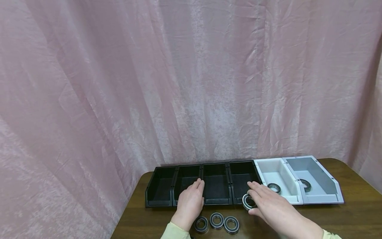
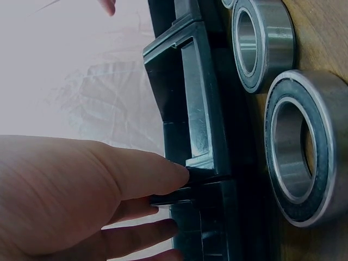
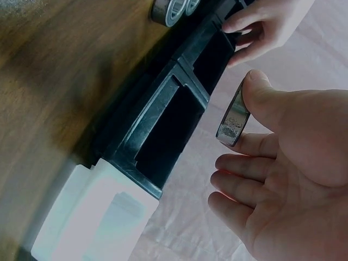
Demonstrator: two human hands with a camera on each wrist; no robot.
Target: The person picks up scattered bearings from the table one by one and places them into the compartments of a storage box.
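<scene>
My right hand [image 1: 270, 205] pinches a metal ball bearing [image 3: 235, 118] between thumb and index finger, in front of the rightmost black bin [image 1: 243, 172]; its other fingers are loosely extended. The left hand [image 1: 191, 202] holds nothing, its fingers reaching over the dividing wall between two black bins [image 1: 215, 182], with the thumb at the front rim in the left wrist view. Below, on the wooden table, lie three more bearings: one [image 1: 201, 224] beside the left wrist, another [image 1: 217, 220] in the middle and a third [image 1: 231, 225] to the right.
A white bin [image 1: 295, 196] with one bearing [image 1: 274, 188] and a grey bin [image 1: 323, 199] with another bearing [image 1: 305, 185] end the row at the right. More black bins [image 1: 161, 186] stand at the left. A pink curtain [image 1: 191, 83] hangs behind the wooden table [image 1: 358, 205].
</scene>
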